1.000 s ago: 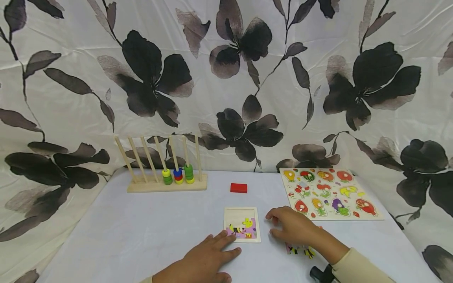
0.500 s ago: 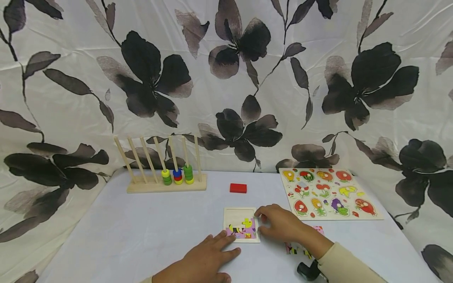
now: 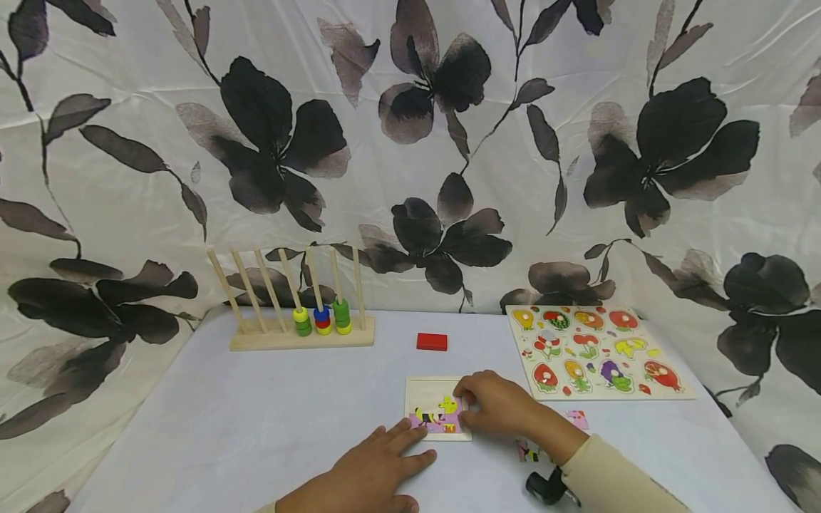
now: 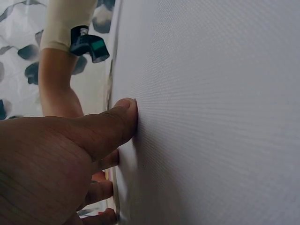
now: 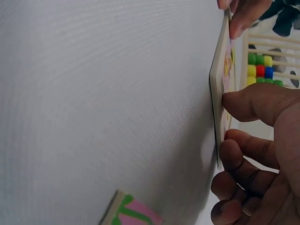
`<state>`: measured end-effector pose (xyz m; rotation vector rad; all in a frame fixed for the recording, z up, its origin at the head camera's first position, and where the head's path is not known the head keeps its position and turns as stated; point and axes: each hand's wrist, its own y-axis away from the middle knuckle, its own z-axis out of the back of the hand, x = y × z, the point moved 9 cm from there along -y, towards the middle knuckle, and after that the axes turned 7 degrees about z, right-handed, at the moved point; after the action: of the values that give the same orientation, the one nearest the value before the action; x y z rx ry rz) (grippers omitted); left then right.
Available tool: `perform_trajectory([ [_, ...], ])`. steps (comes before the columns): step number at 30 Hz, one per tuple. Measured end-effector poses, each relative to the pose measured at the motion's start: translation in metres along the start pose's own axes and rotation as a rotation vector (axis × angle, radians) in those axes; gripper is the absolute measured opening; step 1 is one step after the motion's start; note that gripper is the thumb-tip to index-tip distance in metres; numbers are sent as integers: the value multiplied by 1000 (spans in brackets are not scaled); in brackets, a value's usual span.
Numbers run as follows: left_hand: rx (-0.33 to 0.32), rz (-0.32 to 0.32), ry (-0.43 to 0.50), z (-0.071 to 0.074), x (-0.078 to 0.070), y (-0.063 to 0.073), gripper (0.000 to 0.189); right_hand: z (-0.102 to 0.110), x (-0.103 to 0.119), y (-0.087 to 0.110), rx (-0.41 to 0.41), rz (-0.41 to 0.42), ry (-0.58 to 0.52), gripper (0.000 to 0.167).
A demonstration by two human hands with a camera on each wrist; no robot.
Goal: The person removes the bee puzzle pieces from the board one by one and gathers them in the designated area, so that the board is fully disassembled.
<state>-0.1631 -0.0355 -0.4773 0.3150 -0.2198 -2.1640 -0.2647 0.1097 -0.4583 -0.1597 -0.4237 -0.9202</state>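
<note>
The right hand sets its thumb and index fingertip at the edge of a flat puzzle, other fingers curled. The left hand shows at the puzzle's far end. A pink-and-green piece lies apart on the white-covered desk. Behind are coloured beads on rods.
</note>
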Motion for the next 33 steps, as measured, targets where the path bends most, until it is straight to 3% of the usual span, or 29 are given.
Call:
perform_trajectory([
  [26,46,39,28,-2,3,-2,71,3,6,-4,-32,24,13,32],
  [33,31,27,25,-2,2,-2,70,2,6,-4,-37,31,9,31],
])
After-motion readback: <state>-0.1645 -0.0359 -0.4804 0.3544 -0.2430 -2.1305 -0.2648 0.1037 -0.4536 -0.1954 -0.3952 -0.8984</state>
